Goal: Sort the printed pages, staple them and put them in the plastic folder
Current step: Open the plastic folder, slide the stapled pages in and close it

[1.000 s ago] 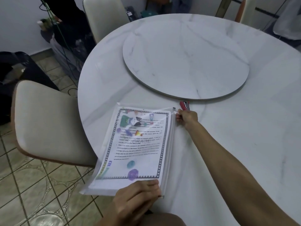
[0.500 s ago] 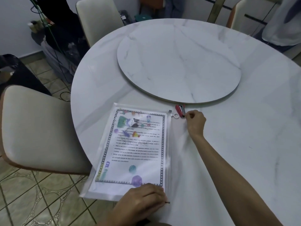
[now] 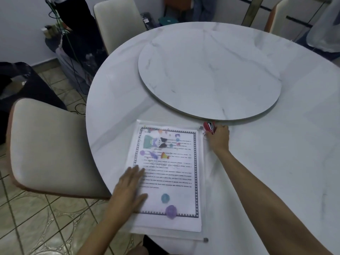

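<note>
At the marble table's (image 3: pixel 276 162) edge, the clear plastic folder (image 3: pixel 174 234) looks light, slick, floppy: take its zipped side. Flat on it presses the left hand (image 3: pixel 128 188); the right hand (image 3: pixel 219 140) reaches the red stapler (image 3: pixel 208 127), grip unclear.

No legible text found. The printed page (image 3: pixel 174 190) inside the plastic folder (image 3: pixel 165 235) carries lines of print within a patterned border, all too blurred to read.

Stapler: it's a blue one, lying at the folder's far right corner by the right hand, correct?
Not quite. The head view shows the stapler is red, not blue. It does lie at the far right corner of the plastic folder, by the right hand.
</note>
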Motion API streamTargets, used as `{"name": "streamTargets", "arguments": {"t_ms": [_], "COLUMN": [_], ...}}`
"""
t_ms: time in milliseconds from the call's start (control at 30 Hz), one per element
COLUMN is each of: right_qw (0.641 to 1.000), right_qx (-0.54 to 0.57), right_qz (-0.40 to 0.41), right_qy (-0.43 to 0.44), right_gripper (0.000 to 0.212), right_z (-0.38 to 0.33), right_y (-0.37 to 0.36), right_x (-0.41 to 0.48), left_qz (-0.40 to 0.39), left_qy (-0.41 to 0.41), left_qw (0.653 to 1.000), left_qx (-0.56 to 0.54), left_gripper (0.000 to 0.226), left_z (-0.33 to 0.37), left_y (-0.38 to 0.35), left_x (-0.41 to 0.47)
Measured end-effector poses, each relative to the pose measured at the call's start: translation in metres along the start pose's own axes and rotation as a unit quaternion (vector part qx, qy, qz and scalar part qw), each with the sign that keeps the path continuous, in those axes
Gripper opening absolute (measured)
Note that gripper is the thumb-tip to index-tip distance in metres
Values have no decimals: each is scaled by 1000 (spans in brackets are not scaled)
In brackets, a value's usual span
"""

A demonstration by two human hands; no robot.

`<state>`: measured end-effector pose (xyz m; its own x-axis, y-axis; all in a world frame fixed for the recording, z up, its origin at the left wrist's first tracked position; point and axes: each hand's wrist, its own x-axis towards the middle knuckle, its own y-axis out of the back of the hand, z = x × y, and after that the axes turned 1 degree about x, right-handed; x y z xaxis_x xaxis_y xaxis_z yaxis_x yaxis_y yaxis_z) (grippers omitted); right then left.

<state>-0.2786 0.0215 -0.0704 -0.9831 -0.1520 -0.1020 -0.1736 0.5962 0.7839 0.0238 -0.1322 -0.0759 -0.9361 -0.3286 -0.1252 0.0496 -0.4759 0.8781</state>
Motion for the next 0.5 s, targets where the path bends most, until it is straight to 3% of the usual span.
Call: {"name": "streamTargets", "arguments": {"t_ms": [67,200,400,500], "right_qw": [1000,1000,997,995], "right_qx": [0,16,59,79], "right_qz": [-6,-6,40,46], "right_qy": [2,1,35,48], "right_gripper": [31,18,9,24], "right_z": [4,18,29,31], "right_y": [-2,-3,37,54], "right_x": [7,14,-29,-62], "left_qz": [-20,-20,-34,-41], "left_qy": [45,50,34,26], "left_qw": [998,998,999,998], "left_qx": [34,26,-21,-44], "left_gripper": [82,94,87,80], "left_z": [-16,-16,16,44], "left_y": [9,7,-3,-9], "left_x": [1,4,16,23]}}
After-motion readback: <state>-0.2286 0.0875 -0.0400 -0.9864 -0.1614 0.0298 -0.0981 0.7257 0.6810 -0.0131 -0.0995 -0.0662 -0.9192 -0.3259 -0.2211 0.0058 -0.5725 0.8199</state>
